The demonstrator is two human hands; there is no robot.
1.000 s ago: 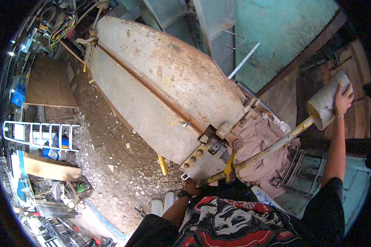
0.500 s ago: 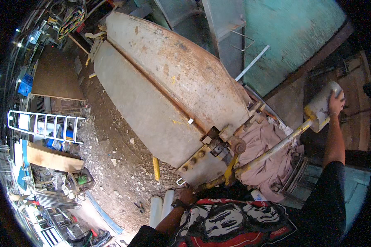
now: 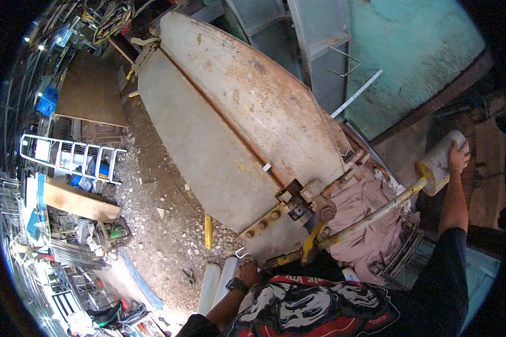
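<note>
A long, worn metal folding machine (image 3: 202, 146) runs diagonally away from me, its pale panels split by a rusty ridge. At its near end are bolts, a hinge block and a yellow arm (image 3: 315, 244). A yellow-and-grey bar (image 3: 371, 218) extends right to a pale cylindrical weight (image 3: 436, 160). My right hand (image 3: 460, 156) grips the far side of that weight, fingers curled over it. Low in the middle, my left hand (image 3: 247, 274), with a dark wristband, sits beside the machine's near edge below a small wire handle (image 3: 241, 253); its fingers are mostly hidden.
Crumpled pinkish cloth (image 3: 360, 210) lies under the bar. Two pale tubes (image 3: 216, 286) stand beside my left forearm. Rubble, pliers (image 3: 189, 276) and a yellow post (image 3: 208, 231) are on the dirt floor. A ladder (image 3: 76, 158) stands left; a turquoise panel (image 3: 410, 62) rises far right.
The whole view has shifted, so the machine and bar appear slightly lower. My right hand stays on the cylindrical weight, and my left hand stays by the near edge.
</note>
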